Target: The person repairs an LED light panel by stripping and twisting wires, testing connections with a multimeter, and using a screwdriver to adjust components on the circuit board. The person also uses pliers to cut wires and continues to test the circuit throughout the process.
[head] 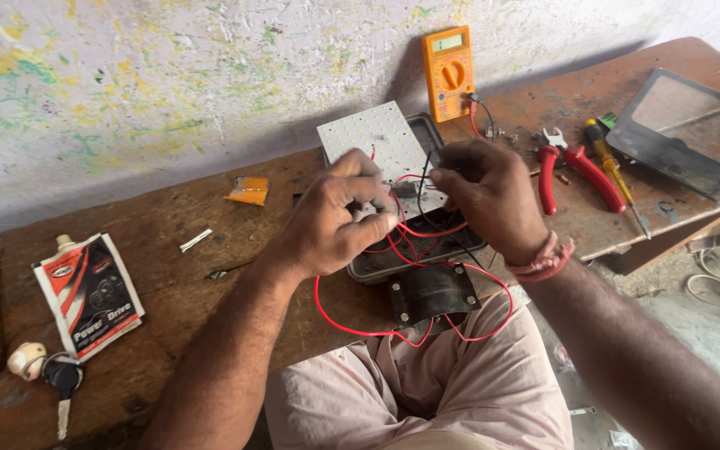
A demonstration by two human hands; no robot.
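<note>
both hands pinching wires over an opened lamp housing

head view only. left hand (335,218) curled, fingers (372,223) pinched together on the red wires (410,235) just above the dark lamp housing (414,258). right hand (485,192) directly opposite, fingers (442,179) closed on a thin black lead (423,179) and the same wire bundle; exact grip half hidden behind the knuckles. white led panel (377,137) tilted up just beyond the fingers, leaning on the housing. long red loops hanging below the fingers, past a black bracket (431,293) toward the lap. orange multimeter (450,71) propped against the wall, well beyond the right fingers. red-handled pliers (572,171) and a screwdriver (614,171) to the right of them, a dark glass cover (685,129) further right. well left of the left fingers: a sachet (89,292) and a key (63,385) on the worn wooden surface (210,275).

likely trouble, as a judgement: slack loops snagging on the bracket or a knee and yanking a joint loose; bare wire ends touching and shorting; the leaning panel sliding off if tugged by its leads; housing near the surface edge, liable to tip.
</note>
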